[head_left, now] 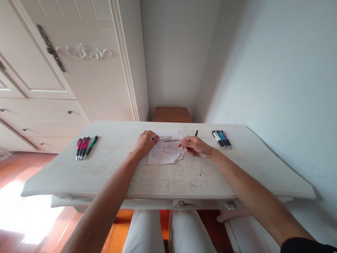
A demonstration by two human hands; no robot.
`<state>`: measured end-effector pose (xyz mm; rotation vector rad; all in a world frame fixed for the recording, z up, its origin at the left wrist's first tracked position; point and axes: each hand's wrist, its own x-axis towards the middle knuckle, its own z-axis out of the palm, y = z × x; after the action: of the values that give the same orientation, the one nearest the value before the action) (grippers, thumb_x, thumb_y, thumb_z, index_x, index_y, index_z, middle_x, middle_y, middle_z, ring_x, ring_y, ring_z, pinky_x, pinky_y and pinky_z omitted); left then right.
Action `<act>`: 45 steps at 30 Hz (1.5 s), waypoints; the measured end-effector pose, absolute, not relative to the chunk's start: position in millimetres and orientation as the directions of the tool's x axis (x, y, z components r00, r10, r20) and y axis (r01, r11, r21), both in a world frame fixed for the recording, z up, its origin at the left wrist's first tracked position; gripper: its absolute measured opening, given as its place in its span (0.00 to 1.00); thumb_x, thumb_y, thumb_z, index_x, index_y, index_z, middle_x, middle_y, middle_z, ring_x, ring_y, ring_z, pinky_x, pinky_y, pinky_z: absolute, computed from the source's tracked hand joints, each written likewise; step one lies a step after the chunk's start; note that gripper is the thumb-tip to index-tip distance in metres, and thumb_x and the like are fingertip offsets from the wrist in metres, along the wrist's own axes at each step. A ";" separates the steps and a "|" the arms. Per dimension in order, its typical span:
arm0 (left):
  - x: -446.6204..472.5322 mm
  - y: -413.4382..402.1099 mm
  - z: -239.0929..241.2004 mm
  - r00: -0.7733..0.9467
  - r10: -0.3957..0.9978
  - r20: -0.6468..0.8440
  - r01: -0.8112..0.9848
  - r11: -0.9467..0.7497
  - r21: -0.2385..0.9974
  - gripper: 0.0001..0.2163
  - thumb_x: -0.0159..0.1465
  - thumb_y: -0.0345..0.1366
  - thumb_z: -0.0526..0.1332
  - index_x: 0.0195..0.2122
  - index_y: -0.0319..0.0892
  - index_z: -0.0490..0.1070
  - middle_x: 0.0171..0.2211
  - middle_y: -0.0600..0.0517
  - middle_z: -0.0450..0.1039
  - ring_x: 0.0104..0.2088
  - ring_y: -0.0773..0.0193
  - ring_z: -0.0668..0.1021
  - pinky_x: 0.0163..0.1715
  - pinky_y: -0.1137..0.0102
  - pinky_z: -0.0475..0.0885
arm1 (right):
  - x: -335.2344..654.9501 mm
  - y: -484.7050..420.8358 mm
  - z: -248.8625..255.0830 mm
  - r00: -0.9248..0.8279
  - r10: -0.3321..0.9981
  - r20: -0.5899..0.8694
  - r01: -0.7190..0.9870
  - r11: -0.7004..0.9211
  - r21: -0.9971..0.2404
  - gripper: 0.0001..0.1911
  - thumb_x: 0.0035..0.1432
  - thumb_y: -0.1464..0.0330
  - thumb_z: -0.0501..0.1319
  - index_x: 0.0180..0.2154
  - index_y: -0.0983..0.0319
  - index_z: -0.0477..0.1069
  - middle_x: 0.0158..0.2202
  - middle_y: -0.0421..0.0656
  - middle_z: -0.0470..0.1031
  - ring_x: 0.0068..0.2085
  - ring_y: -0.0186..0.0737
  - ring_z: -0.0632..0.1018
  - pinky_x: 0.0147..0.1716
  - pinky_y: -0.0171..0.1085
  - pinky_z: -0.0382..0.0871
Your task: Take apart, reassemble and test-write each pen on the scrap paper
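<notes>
My left hand [146, 142] rests at the left edge of the scribbled papers [161, 156], fingers closed around a pale, pen-like tube with a dark end; most of it is hidden. On the right side of the sheets, my right hand [196, 146] pinches with thumb and forefinger. A thin dark stick like a pen refill [172, 140] runs left from these fingertips, over the paper. Just behind that hand, a short black pen part [196, 133] sticks up; I cannot tell whether the hand touches it.
Several pink and green pens [82, 148] lie at the left of the white table [115, 163]. Another row of pens [221, 139], white, blue and purple, lies at the right. Small scraps [193, 184] are near the front edge. A wardrobe [99, 89] and a wall [285, 71] stand close by.
</notes>
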<state>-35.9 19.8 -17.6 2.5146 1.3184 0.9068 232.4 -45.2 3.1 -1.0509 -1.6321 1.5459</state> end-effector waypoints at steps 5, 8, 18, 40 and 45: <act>-35.3 17.8 -17.1 0.402 0.819 0.409 0.715 -0.560 0.418 0.10 0.63 0.39 0.60 0.40 0.43 0.78 0.42 0.47 0.79 0.45 0.54 0.76 0.50 0.60 0.67 | 222.9 -44.2 -2.5 -0.267 0.935 0.234 0.596 0.351 -0.722 0.18 0.60 0.64 0.57 0.48 0.65 0.74 0.21 0.37 0.71 0.23 0.33 0.69 0.27 0.32 0.63; -34.3 16.9 -16.1 0.381 0.834 0.400 0.728 -0.537 0.425 0.11 0.62 0.40 0.61 0.41 0.42 0.78 0.43 0.46 0.79 0.45 0.53 0.75 0.49 0.60 0.68 | 218.1 -47.9 -1.3 -0.263 0.938 0.227 0.819 0.341 -0.461 0.21 0.62 0.65 0.55 0.55 0.62 0.71 0.28 0.42 0.77 0.31 0.38 0.75 0.36 0.35 0.65; -34.5 17.7 -17.0 0.423 0.770 0.477 0.642 -0.626 0.442 0.09 0.60 0.39 0.61 0.35 0.42 0.79 0.38 0.47 0.79 0.42 0.55 0.77 0.48 0.62 0.68 | 196.2 -52.5 7.2 -0.265 0.962 0.071 0.962 0.269 -0.048 0.21 0.67 0.62 0.48 0.57 0.55 0.69 0.43 0.51 0.80 0.44 0.50 0.79 0.41 0.41 0.68; -8.9 0.0 -12.5 0.603 0.645 0.469 0.610 -0.752 0.251 0.11 0.59 0.48 0.66 0.35 0.49 0.82 0.36 0.48 0.73 0.40 0.57 0.73 0.43 0.63 0.65 | 189.0 -48.7 8.8 -0.253 0.965 0.070 0.967 0.252 0.034 0.19 0.67 0.67 0.47 0.47 0.61 0.74 0.41 0.54 0.79 0.43 0.52 0.80 0.39 0.42 0.69; -3.2 -2.9 -12.7 0.613 0.650 0.449 0.635 -0.743 0.209 0.10 0.63 0.45 0.63 0.35 0.47 0.81 0.35 0.48 0.74 0.40 0.56 0.73 0.41 0.63 0.65 | 188.0 -49.5 11.2 -0.255 0.964 0.070 0.967 0.253 0.044 0.18 0.67 0.67 0.47 0.46 0.61 0.75 0.41 0.55 0.79 0.43 0.53 0.80 0.39 0.43 0.69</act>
<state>-3.2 -2.9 -12.7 2.7949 1.1138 0.7969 188.0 -49.5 11.2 -1.8995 -2.4638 -0.1207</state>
